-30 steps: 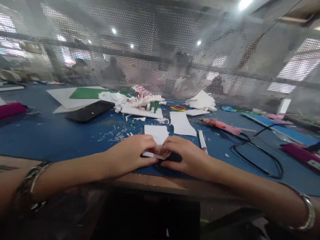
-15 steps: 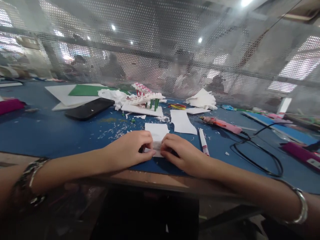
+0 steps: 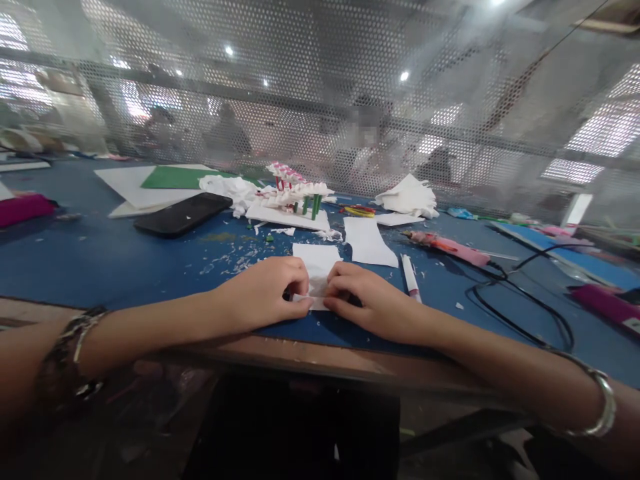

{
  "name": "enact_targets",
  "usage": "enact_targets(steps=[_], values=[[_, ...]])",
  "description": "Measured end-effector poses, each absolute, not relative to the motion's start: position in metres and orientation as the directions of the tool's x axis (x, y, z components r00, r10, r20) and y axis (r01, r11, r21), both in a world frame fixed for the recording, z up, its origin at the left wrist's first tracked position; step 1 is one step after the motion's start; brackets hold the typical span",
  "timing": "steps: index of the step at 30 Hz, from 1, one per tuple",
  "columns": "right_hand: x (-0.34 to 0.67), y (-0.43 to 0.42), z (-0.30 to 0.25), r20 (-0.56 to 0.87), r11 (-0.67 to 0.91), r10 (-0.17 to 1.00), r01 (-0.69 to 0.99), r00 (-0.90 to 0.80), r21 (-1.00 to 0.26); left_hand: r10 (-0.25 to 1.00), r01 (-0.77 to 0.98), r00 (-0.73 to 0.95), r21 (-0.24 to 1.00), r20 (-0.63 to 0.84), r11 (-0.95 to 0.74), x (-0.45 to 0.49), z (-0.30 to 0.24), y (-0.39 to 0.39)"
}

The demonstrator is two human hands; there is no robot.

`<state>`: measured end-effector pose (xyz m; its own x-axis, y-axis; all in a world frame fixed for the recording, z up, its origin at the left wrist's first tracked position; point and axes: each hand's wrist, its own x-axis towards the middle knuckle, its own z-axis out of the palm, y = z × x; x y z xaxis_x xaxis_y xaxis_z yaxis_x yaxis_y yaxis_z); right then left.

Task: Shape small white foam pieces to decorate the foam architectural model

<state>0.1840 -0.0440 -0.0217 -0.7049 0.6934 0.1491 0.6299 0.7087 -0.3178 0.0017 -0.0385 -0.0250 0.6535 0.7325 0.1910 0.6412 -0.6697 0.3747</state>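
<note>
A small sheet of white paper (image 3: 317, 256) lies flat on the blue tabletop near its front edge. My left hand (image 3: 277, 288) pinches the near left part of the sheet between thumb and fingers. At the near right part, my right hand (image 3: 365, 299) is closed on the same paper in a similar pinch. Between the fingertips a narrow strip along the near edge looks folded up. A second piece of white paper (image 3: 370, 241) rests just beyond my right hand. A white marker pen (image 3: 410, 277) lies to its right.
A small paper model (image 3: 293, 197) with green posts stands on a white base at the back. To its left lie a black phone (image 3: 183, 215) and a green sheet (image 3: 173, 177). At right are a pink glue gun (image 3: 447, 248) and its black cable (image 3: 520, 321). A perforated metal screen (image 3: 300, 113) rises behind.
My fingers have shifted slightly along the near edge of the paper, and more of its folded strip shows between them. The whole view has moved a little.
</note>
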Motion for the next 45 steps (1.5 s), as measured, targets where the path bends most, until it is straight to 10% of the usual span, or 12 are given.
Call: enact_targets(steps=[23, 32, 45], values=[[0.199, -0.037, -0.006, 0.077, 0.807, 0.543, 0.494, -0.837, -0.323, 0.626, 0.609, 0.751, 0.147, 0.211, -0.779, -0.003, -0.015, -0.042], [0.191, -0.04, -0.007, 0.152, 0.842, 0.539, 0.532, -0.828, -0.085, 0.628, 0.646, 0.747, -0.018, 0.218, -0.763, 0.014, -0.012, -0.043], [0.202, -0.011, 0.023, 0.431, 0.744, 0.663, 0.605, -0.612, -0.284, 0.601, 0.55, 0.69, 0.247, 0.403, -0.797, 0.023, 0.016, 0.002]])
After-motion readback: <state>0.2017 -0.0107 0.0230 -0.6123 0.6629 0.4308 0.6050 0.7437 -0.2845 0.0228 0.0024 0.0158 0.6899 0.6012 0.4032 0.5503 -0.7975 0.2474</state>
